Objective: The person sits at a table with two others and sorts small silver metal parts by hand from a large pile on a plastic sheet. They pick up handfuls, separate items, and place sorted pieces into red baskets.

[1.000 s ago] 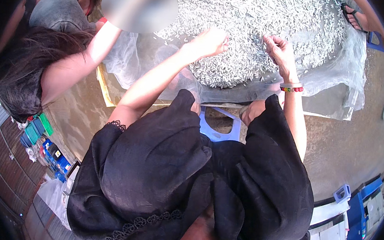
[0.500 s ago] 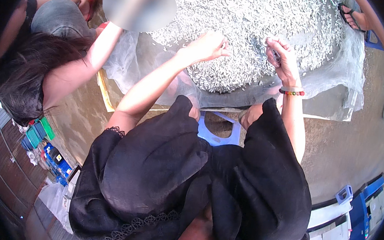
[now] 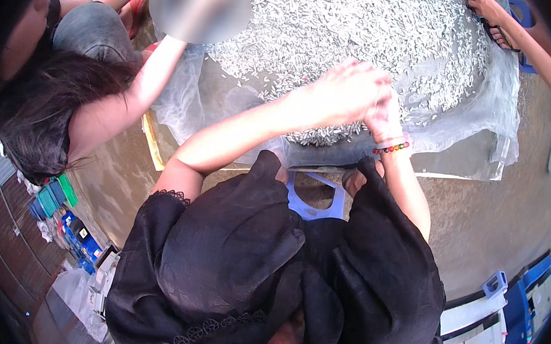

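Observation:
My left hand (image 3: 350, 90) reaches across to my right hand (image 3: 383, 114), and the two meet above a wide spread of small, slim silvery-white pieces (image 3: 312, 32). The left fingers are bent against the right hand; glare hides what they pinch. My right hand is curled closed, mostly covered by the left, and its contents are hidden. A beaded bracelet (image 3: 390, 147) circles the right wrist. The pieces lie on pale mesh netting (image 3: 443, 141), with a denser heap (image 3: 323, 136) just below my hands. Their exact kind cannot be told.
At the left a person's arm (image 3: 157, 72) reaches over the netting. Another person's hand (image 3: 486, 7) is at the far right edge. A blue plastic stool (image 3: 314, 210) stands between my feet. Bottles and containers (image 3: 79, 234) stand at the lower left.
My left hand has moved right to meet my right hand, which has shifted slightly left and down. A person's hand has come in at the far right.

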Demonstrator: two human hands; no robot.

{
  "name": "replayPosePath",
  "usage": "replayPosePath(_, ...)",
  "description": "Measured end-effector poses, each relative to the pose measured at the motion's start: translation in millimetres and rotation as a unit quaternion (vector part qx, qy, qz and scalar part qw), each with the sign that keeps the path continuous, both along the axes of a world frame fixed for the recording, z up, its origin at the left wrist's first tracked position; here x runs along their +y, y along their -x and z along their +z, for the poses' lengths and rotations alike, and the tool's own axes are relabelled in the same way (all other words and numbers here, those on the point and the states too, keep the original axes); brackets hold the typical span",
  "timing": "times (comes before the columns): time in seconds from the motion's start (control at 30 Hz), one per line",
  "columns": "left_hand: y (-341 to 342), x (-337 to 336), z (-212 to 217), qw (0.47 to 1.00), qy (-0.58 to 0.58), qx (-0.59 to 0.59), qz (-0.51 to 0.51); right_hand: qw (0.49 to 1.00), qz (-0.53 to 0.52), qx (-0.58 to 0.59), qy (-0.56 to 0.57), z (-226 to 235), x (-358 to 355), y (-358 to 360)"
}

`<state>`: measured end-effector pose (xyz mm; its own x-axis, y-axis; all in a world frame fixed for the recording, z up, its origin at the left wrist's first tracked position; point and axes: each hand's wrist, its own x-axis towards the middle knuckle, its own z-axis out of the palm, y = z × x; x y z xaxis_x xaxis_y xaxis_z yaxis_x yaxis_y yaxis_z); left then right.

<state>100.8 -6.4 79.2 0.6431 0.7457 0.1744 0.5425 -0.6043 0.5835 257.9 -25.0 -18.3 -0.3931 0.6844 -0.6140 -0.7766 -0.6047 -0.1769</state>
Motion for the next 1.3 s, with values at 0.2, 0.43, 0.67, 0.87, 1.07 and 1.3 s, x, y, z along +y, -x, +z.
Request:
replayPosePath(0.2, 11.6, 72.5, -66.9, 0.989, -0.004, 0.119, 0.092, 0.982, -0.06, 0.179, -0.002, 5.5, 16.8, -31.4)
replayPosePath(0.43, 16.4, -4.3, -123.1, 0.995, 0.037, 0.081, 0.037, 0.991, -0.043, 0.125, -0.005, -2.5, 16.8, -75.9)
replayPosePath(0.67, 49.3, -33.3, -89.6, 0.981, 0.191, 0.001, 0.023, 0.822, 0.217, -0.495, -0.179, -11.4, 88.5, -66.0)
replayPosePath(0.87, 47.9, 1.9, -68.2, 0.984, 0.04, 0.099, 0.141, 0.472, 0.354, -0.723, -0.359, -37.3, 94.2, -35.5)
replayPosePath(1.07, 25.4, -2.2, -110.9, 0.977, -0.046, 0.193, 0.08, 0.549, 0.429, -0.585, -0.414, -20.5, 42.9, -8.0)
replayPosePath(1.3, 53.0, -6.4, -79.0, 0.965, 0.244, 0.023, 0.096, 0.725, 0.328, -0.557, -0.239, 8.0, 10.9, -32.6)
